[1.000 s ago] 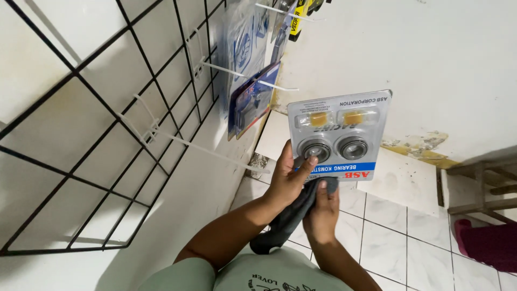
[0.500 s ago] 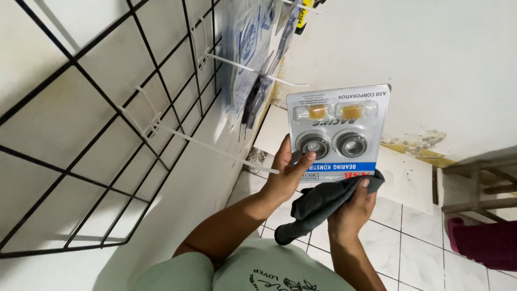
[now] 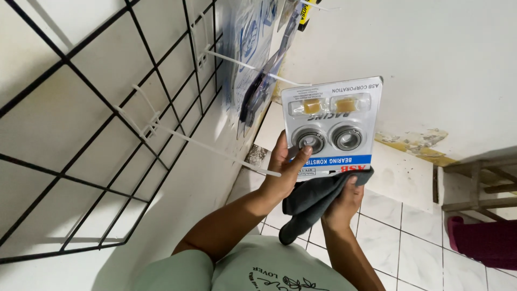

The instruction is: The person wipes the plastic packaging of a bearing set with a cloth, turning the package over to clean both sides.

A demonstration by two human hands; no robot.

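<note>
Two round metal bearings sit sealed under clear plastic on a stiff card pack [image 3: 331, 129], pinched low by the left hand [image 3: 284, 170], while the right hand [image 3: 344, 202] grasps a soft, probably cotton, dark cloth [image 3: 312, 202] just beneath, before a black wire rack [image 3: 107, 124].

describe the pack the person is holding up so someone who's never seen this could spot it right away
Start at the black wire grid on the white wall and follow its long white hooks toward the corner. There the left hand holds up a flat grey card pack, with a dark cloth in the right hand at its lower edge. Unlike the packs hanging on the hooks, it shows two round metal rings under clear plastic.
</note>
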